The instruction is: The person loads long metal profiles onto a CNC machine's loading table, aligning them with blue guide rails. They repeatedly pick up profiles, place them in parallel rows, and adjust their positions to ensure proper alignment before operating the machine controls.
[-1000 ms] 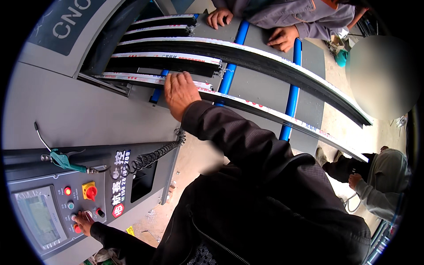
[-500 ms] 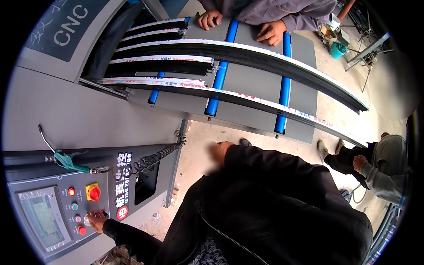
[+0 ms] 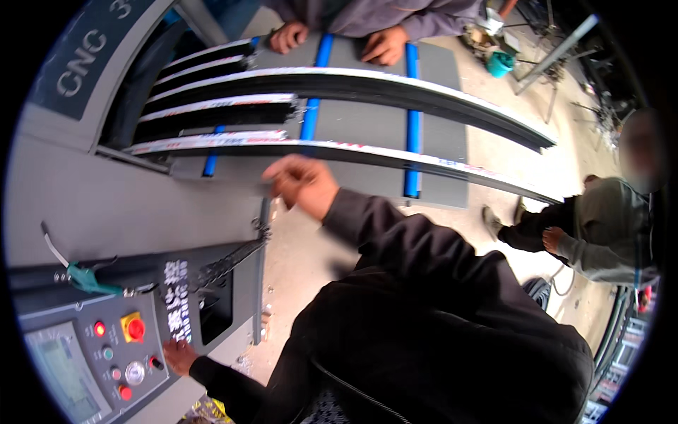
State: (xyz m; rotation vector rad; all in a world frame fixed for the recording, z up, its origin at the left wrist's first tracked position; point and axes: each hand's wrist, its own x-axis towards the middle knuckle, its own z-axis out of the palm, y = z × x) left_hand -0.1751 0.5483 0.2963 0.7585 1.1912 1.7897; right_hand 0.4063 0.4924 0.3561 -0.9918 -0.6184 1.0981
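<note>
My left hand (image 3: 181, 357) is at the right edge of the control panel (image 3: 145, 371), fingers stretched out and holding nothing. Close to it sit a black selector switch (image 3: 156, 363) and a round gauge (image 3: 134, 372). My right hand (image 3: 302, 184) reaches over the near side of the roller table (image 3: 367, 177), slightly blurred, its fingers apart and nothing between them. Just beyond it lies the nearest long black profile (image 3: 353, 150) with white printed film. Several more profiles, including a long one (image 3: 424, 99) and short pieces (image 3: 219, 109), run out of the machine's opening.
A teal air gun (image 3: 92, 278) with a coiled black hose (image 3: 229, 265) rests above the panel's red emergency stop (image 3: 135, 328). Across the table, a co-worker's hands (image 3: 385, 46) lie on its surface. Another person (image 3: 607, 226) stands at right. A teal bucket (image 3: 501, 64) stands farther back.
My left hand has left the gauge area and moved right to the panel's edge. My right hand has risen forward and left, toward the profiles. The whole view has shifted somewhat.
</note>
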